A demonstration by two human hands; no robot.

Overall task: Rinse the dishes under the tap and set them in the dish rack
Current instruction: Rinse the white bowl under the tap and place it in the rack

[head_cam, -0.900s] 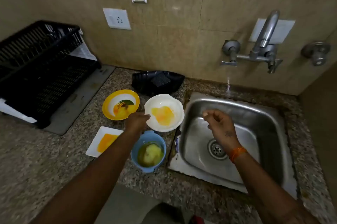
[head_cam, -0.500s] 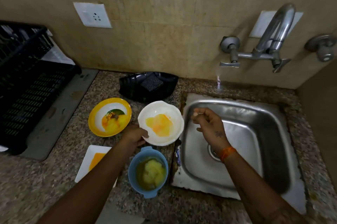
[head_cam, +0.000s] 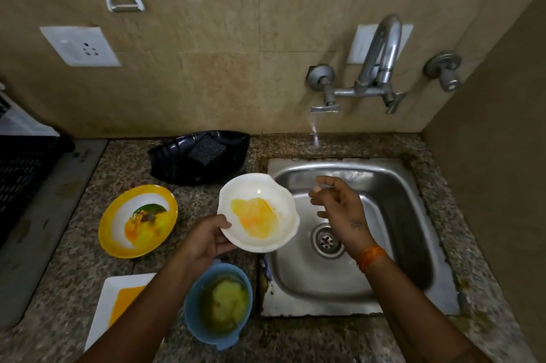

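The left hand [head_cam: 206,240] grips one round white bowl smeared yellow [head_cam: 257,212] by its near rim, held over the steel sink's [head_cam: 410,232] left edge. The right hand [head_cam: 339,207] hovers loosely curled, seemingly holding nothing. Three more soiled dishes sit on the speckled stone bench [head_cam: 68,271]: one yellow-rimmed plate [head_cam: 137,221], one blue bowl [head_cam: 219,302], one white rectangular plate [head_cam: 118,300].

My left arm hides part of the square plate [head_cam: 118,297]. The dish rack [head_cam: 20,179] (far left) is cut off.
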